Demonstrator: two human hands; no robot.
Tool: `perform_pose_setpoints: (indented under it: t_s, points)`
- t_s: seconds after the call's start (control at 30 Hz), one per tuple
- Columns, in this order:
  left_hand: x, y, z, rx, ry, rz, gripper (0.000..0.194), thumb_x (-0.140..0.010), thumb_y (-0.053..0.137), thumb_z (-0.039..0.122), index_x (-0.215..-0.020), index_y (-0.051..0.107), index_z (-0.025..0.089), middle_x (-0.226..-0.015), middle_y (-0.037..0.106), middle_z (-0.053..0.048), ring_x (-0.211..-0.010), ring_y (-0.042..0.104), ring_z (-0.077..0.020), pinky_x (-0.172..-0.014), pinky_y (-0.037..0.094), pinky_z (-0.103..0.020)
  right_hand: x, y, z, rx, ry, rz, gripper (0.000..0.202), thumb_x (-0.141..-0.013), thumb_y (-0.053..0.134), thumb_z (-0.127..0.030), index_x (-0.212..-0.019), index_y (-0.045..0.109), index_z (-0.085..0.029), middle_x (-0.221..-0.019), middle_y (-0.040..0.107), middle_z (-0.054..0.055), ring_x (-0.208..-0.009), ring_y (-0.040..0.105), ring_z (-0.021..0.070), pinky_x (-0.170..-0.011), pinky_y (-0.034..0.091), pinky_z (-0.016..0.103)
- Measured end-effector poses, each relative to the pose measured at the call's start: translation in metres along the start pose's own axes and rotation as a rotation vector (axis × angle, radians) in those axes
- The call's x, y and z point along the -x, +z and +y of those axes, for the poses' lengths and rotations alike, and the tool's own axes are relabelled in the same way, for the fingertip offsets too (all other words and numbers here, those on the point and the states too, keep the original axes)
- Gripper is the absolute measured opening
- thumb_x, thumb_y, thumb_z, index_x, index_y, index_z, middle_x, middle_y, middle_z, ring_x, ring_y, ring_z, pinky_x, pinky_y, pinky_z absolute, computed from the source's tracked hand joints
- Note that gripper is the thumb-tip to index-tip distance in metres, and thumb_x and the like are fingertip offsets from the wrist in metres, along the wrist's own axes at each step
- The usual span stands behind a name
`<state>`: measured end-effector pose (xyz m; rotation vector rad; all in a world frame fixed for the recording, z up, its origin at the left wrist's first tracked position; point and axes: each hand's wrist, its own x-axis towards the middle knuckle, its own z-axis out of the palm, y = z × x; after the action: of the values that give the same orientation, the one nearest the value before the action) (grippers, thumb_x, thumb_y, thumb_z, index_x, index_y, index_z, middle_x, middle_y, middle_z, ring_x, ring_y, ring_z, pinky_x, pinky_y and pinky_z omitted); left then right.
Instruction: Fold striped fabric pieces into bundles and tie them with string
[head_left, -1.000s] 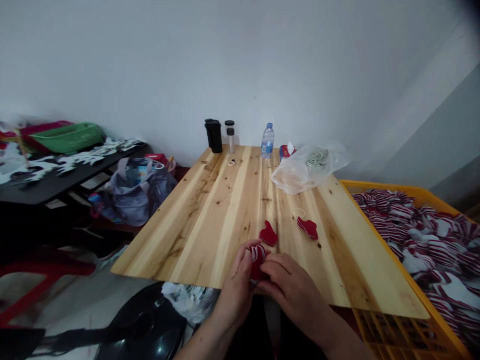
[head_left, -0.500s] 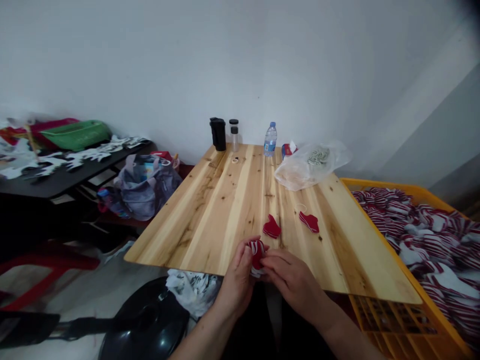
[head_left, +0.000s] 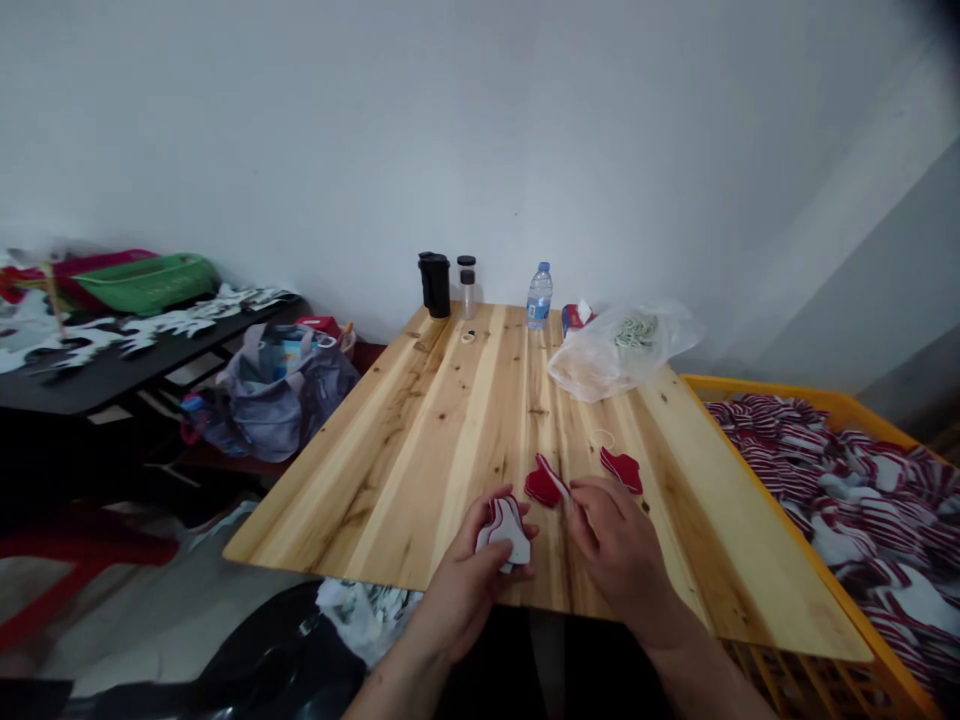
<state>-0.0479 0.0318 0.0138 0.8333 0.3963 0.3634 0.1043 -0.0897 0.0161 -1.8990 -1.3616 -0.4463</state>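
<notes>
My left hand [head_left: 469, 560] holds a small stack of red and white felt cutouts [head_left: 513, 530], white face up, with the thumb pressed on top. Between the thumb and fingers of my right hand [head_left: 622, 545] is a thin felt piece [head_left: 556, 478], seen almost edge-on. It is over or against a small red felt pile [head_left: 540, 488] on the table; whether they touch I cannot tell. Farther right lies another red felt stack [head_left: 622, 469], and a pale rubber band [head_left: 602, 439] is just behind it.
On the wooden table [head_left: 420, 450] stand a black tumbler [head_left: 434, 285], a clear jar [head_left: 467, 288], a water bottle [head_left: 538, 297] and a plastic bag of rubber bands [head_left: 600, 360]. A yellow crate [head_left: 847, 405] of banded red-and-white bundles is at the right. A grey bag [head_left: 281, 400] sits left.
My hands have moved apart. The stack in my left hand now shows a white face instead of red. My right hand has gone forward to the red pile with a felt piece.
</notes>
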Motion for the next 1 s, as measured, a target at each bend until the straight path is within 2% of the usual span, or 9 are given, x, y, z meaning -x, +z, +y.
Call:
perform_pose_setpoints:
  t_s: [0.07,0.17,0.33,0.47,0.53,0.67,0.73,0.83,1.0]
  points:
    - [-0.004,0.0,0.001,-0.01,0.004,0.025,0.051,-0.081,0.063,0.016,-0.129,0.053,0.029,-0.13,0.056,-0.011,-0.115,0.056,-0.0303,-0.076,0.055,-0.034,-0.011,0.002,0.012,0.216,-0.07,-0.092,0.014,-0.093,0.047,-0.01,-0.094,0.058,-0.019,-0.099,0.062,0.012,-0.098,0.057,0.0259,-0.089,0.049,0.045]
    - [-0.009,-0.001,0.001,0.007,-0.012,0.043,0.052,-0.079,0.066,0.018,-0.129,0.055,0.03,-0.131,0.056,-0.011,-0.116,0.057,-0.0311,-0.076,0.055,-0.035,-0.02,0.012,0.019,0.385,-0.151,-0.264,0.017,-0.092,0.046,-0.007,-0.09,0.06,-0.016,-0.098,0.062,0.014,-0.094,0.056,0.0275,-0.084,0.05,0.045]
    - [-0.012,-0.005,0.0,0.019,-0.019,0.051,0.054,-0.079,0.065,0.018,-0.13,0.053,0.03,-0.132,0.054,-0.012,-0.116,0.057,-0.0318,-0.076,0.055,-0.036,-0.018,0.03,0.014,0.463,-0.181,-0.357,0.017,-0.089,0.048,-0.004,-0.089,0.06,-0.016,-0.093,0.062,0.012,-0.084,0.057,0.0251,-0.075,0.051,0.04]
    - [-0.011,-0.005,0.001,0.025,-0.024,0.021,0.052,-0.08,0.063,0.014,-0.129,0.053,0.03,-0.131,0.055,-0.01,-0.115,0.057,-0.0302,-0.075,0.055,-0.035,-0.02,0.031,0.013,0.425,-0.196,-0.452,0.017,-0.089,0.049,-0.004,-0.091,0.061,-0.016,-0.088,0.063,0.009,-0.083,0.058,0.0251,-0.073,0.05,0.04]
    - [-0.01,-0.004,0.001,0.041,-0.015,0.006,0.053,-0.08,0.063,0.014,-0.13,0.053,0.03,-0.131,0.055,-0.01,-0.115,0.057,-0.0298,-0.075,0.055,-0.034,-0.022,0.024,0.01,0.37,-0.204,-0.44,0.015,-0.089,0.05,-0.005,-0.093,0.061,-0.016,-0.091,0.064,0.01,-0.086,0.059,0.0259,-0.076,0.05,0.042]
    - [-0.005,0.003,0.002,0.085,0.002,0.016,0.054,-0.08,0.066,0.015,-0.13,0.053,0.032,-0.129,0.057,-0.008,-0.111,0.059,-0.026,-0.08,0.053,-0.033,-0.02,0.003,-0.009,0.091,-0.129,-0.276,0.016,-0.095,0.05,-0.019,-0.109,0.058,-0.018,-0.111,0.063,0.011,-0.104,0.058,0.0253,-0.09,0.05,0.044]
    - [-0.002,0.009,0.003,0.103,0.005,-0.003,0.054,-0.079,0.069,0.014,-0.129,0.055,0.032,-0.127,0.06,-0.006,-0.109,0.06,-0.0229,-0.087,0.05,-0.032,-0.013,-0.004,-0.021,-0.064,-0.125,-0.282,0.022,-0.095,0.052,-0.024,-0.117,0.055,-0.02,-0.117,0.062,0.01,-0.109,0.057,0.0241,-0.094,0.051,0.043]
    - [0.002,0.018,0.002,0.128,0.007,-0.068,0.048,-0.084,0.067,0.02,-0.129,0.056,0.031,-0.126,0.062,-0.005,-0.114,0.058,-0.0221,-0.094,0.046,-0.031,-0.002,-0.008,-0.032,-0.17,-0.14,-0.324,0.026,-0.094,0.053,-0.022,-0.12,0.055,-0.02,-0.116,0.063,0.01,-0.11,0.059,0.0237,-0.095,0.053,0.042]
    - [0.005,0.026,-0.005,0.126,0.023,-0.053,0.037,-0.095,0.053,0.035,-0.132,0.054,0.031,-0.131,0.06,-0.006,-0.115,0.058,-0.021,-0.091,0.048,-0.03,0.004,-0.015,-0.029,-0.273,-0.14,-0.285,0.027,-0.094,0.053,-0.02,-0.121,0.057,-0.021,-0.114,0.065,0.009,-0.11,0.061,0.0215,-0.095,0.055,0.039]
